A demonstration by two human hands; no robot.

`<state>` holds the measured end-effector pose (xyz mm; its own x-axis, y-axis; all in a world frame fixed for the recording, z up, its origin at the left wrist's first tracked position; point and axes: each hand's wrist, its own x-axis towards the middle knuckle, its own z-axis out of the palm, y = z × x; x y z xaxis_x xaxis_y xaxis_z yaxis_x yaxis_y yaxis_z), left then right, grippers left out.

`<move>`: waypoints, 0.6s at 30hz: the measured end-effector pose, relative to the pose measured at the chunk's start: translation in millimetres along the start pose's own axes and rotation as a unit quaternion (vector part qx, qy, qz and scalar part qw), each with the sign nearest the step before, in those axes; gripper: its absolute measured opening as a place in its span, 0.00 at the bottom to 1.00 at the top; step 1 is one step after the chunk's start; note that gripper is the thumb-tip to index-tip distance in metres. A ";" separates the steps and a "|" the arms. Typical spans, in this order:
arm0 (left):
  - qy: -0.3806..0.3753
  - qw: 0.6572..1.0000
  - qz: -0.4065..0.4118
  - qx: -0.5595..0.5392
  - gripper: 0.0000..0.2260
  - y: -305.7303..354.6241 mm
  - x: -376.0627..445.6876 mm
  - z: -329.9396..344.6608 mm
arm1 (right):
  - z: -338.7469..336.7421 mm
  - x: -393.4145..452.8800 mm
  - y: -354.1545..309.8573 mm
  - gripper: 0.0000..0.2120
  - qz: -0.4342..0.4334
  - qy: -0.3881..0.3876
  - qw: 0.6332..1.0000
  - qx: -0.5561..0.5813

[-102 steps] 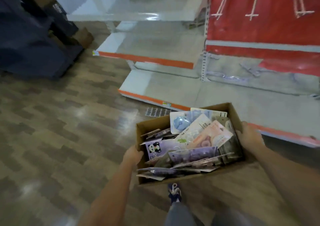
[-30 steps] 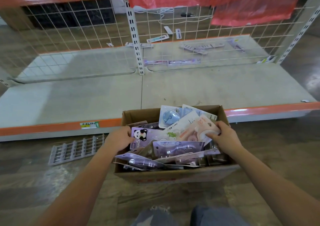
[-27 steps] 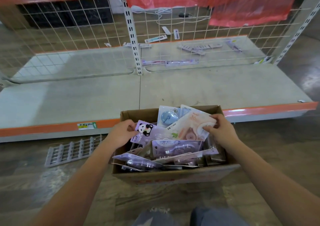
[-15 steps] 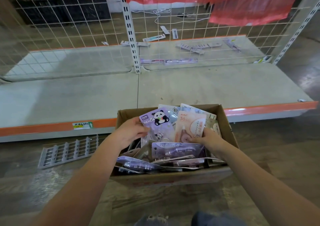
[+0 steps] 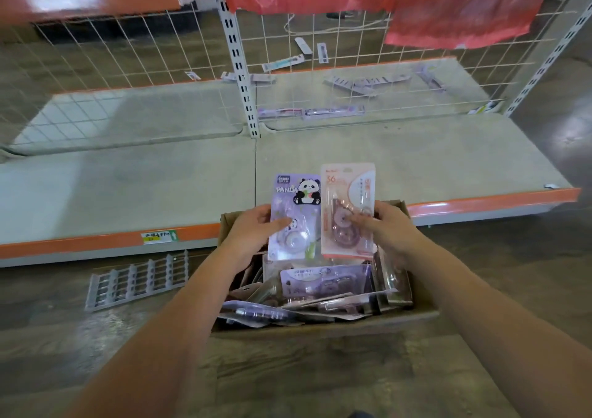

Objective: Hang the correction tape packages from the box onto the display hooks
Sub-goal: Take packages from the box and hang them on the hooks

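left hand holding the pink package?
No, the left hand grips the purple panda package, while the pink package is in the right hand.

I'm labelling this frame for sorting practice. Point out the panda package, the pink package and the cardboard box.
panda package (image 5: pixel 296 212), head view, middle of the purple card.
pink package (image 5: pixel 349 206), head view, middle of its front.
cardboard box (image 5: pixel 320 329), head view, near wall.

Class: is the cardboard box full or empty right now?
Full: the cardboard box holds many packages piled to its rim.
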<state>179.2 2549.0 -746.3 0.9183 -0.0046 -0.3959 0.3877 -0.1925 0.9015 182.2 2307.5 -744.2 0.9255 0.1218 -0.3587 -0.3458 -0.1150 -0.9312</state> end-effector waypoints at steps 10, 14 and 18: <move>0.021 0.999 -0.013 -0.039 0.06 154.9 -99.7 -25.9 | -4.2 -79.7 -165.5 0.06 0.057 -0.025 0.994 0.089; 0.031 0.997 -0.034 -0.065 0.04 247.0 -161.4 -45.6 | -6.0 -136.3 -259.5 0.11 0.071 -0.032 0.991 0.105; 0.013 0.996 -0.001 -0.089 0.07 334.1 -213.7 -61.5 | -5.2 -185.7 -352.1 0.11 0.039 -0.028 0.993 0.105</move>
<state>117.5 2546.1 -349.8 0.9181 0.0210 -0.3959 0.3962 -0.0154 0.9180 133.0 2320.3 -349.4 0.8865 0.1767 -0.4277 -0.4461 0.0802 -0.8914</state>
